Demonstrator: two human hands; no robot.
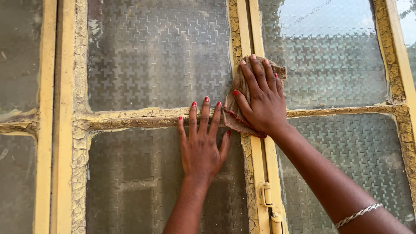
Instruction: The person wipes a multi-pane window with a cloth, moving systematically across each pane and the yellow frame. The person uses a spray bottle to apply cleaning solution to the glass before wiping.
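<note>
My right hand [262, 102] lies flat with fingers spread, pressing a brown cloth [242, 93] against the window frame [255, 164]. The cloth sits under my palm and fingers, bunched over the yellow upright bar, its red-stitched edge showing just beside my thumb. My left hand [201, 145] is open too, holding nothing, palm flat on the lower pane of patterned glass [138, 182], fingertips reaching up onto the cracked horizontal bar [130, 118]. The cloth's lower corner is just beside my left forefinger. Below my right wrist, a yellow latch [265, 195] sits on the upright. A silver bracelet [359, 214] circles my right forearm.
</note>
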